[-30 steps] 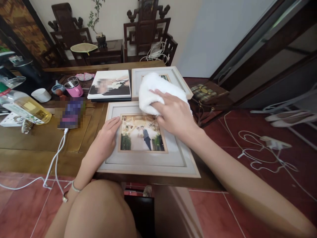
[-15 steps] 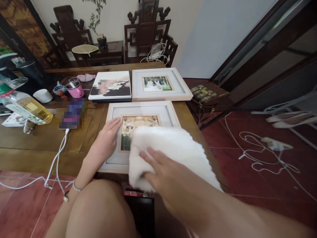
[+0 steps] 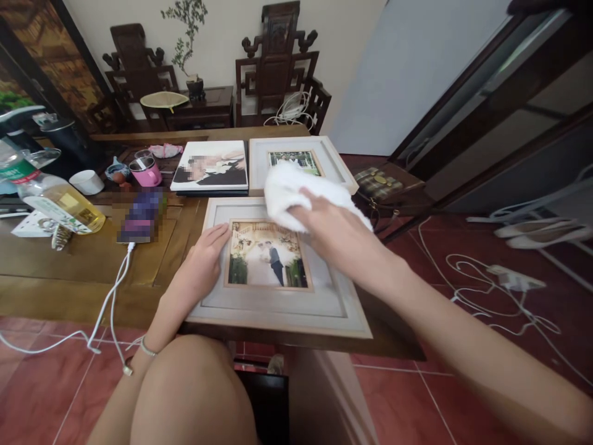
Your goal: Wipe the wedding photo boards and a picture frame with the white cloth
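A pale wooden picture frame (image 3: pixel 278 309) lies flat at the table's near edge, with a wedding photo (image 3: pixel 266 256) in its middle. My left hand (image 3: pixel 204 262) rests on the frame's left side, fingers stretched out flat beside the photo. In my right hand (image 3: pixel 324 225) is a white cloth (image 3: pixel 296 191), bunched over the frame's upper right corner. The cloth covers part of the frame's far edge and the lower part of a second picture frame (image 3: pixel 340 164) behind it. My right fingertips are partly hidden in the cloth.
Left of the second frame lies a photo album (image 3: pixel 213 165). A phone (image 3: pixel 141 215) on a white cable, a tilted bottle (image 3: pixel 60 201), a white cup (image 3: pixel 86 182) and a pink mug (image 3: pixel 147 171) stand farther left. A plaid bag (image 3: pixel 380 182) sits beyond the table's right side.
My right hand has moved the white cloth away from me, from the near right of the frame to its far right corner, uncovering the photo. My left hand stays put.
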The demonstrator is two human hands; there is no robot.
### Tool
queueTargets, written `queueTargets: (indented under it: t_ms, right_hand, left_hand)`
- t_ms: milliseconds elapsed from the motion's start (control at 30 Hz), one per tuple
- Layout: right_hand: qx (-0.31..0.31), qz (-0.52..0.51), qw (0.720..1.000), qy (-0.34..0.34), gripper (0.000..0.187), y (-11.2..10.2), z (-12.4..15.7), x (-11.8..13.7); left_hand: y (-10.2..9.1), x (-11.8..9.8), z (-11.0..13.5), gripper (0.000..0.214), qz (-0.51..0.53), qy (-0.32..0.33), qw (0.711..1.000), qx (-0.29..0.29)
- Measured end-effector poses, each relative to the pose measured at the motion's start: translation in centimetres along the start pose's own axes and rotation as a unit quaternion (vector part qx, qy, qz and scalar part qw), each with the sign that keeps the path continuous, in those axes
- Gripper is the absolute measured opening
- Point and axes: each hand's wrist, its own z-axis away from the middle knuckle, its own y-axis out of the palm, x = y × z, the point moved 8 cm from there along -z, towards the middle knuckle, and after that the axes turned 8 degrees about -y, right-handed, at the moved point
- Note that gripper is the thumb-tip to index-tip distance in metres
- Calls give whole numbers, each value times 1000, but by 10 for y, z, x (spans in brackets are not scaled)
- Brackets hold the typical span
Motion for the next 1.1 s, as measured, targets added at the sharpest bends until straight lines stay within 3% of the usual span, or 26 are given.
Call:
queueTargets:
  t_ms: [100,233,367,567,667,767,900,1000,1100]
  right_hand:
    - [-47,53,997,-12,60,-5,-18,-5]
    - [29,34,997,-62,53,31,-21,14]
    - [77,-11,991,-105,45,43,4,42]
    - [161,-128,963,-175,36,23,61,101]
    - [173,-165,951,-199,32,18,74,119]
    - [137,-172,958,-184,40,22,69,112]
    - [86,-130,978,-137,53,35,40,76]
    - [73,-75,991,-88,58,43,11,50]
    - [85,-52,993,-70,58,44,-10,50]
  left_hand:
    - [-1,0,1,71,8,5,1000,-9]
    - [-1,0,1,69,15,6,1000,-8]
    - [-1,-1,1,66,22,4,1000,-9]
    - [-1,0,0,67,14,0,1000,-14]
    - [-1,-1,0,67,16,1,1000,-13]
    - [-1,-1,0,66,15,-6,1000,-5]
    - [0,-1,0,67,12,-5,1000,0]
    - [0,-1,1,67,11,3,1000,-3]
    - [-1,-1,0,67,17,9,1000,-10]
